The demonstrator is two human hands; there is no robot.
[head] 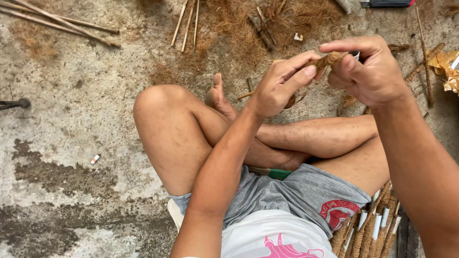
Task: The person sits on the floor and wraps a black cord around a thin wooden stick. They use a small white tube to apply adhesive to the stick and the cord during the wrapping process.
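Note:
I sit cross-legged on a concrete floor. My left hand (279, 86) and my right hand (370, 69) meet above my feet. Both grip a thin stick wrapped in brown coconut fibre (330, 59). The left fingers pinch the fibre-wrapped end from the left. The right thumb and forefinger press it from the right. A bare end of the stick (245, 95) pokes out below the left hand. What the right palm hides I cannot make out.
Loose brown fibre (239, 28) lies heaped on the floor ahead, with thin bare sticks (187, 24) and longer sticks (62, 23) at the upper left. Several finished fibre-wrapped sticks (370, 229) lie beside my right hip. Crumpled gold wrapping (447, 69) is at the right edge.

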